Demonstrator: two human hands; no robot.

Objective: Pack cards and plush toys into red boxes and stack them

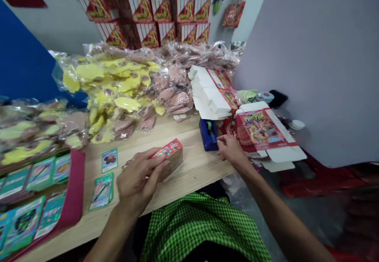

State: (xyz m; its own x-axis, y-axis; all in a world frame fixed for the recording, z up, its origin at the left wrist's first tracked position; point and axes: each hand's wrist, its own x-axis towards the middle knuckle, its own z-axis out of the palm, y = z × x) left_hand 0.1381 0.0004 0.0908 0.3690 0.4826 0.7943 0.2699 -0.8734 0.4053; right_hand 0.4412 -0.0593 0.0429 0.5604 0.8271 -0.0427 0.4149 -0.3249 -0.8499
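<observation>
At the fingertips of our right hand, thumb and forefinger come close together at the near end of the blue tape dispenser; we cannot tell whether they pinch a strip of tape or only touch the edge. The dispenser lies just to the left of those fingers, its long axis running away from us, with the green-cored roll at the far end. Our left hand is clamped on the small red-topped box, thumb on the near side and fingers over the top. The box sits low over the wooden table, left of the dispenser and apart from it; its long axis slants from near left to far right, so the bare end faces roughly toward the dispenser. The right hand is the nearer to the dispenser, the left to the box, and we see open tabletop between the two. Farther out, a card stack lies left of the left hand, and printed cartons lie beyond the right.
</observation>
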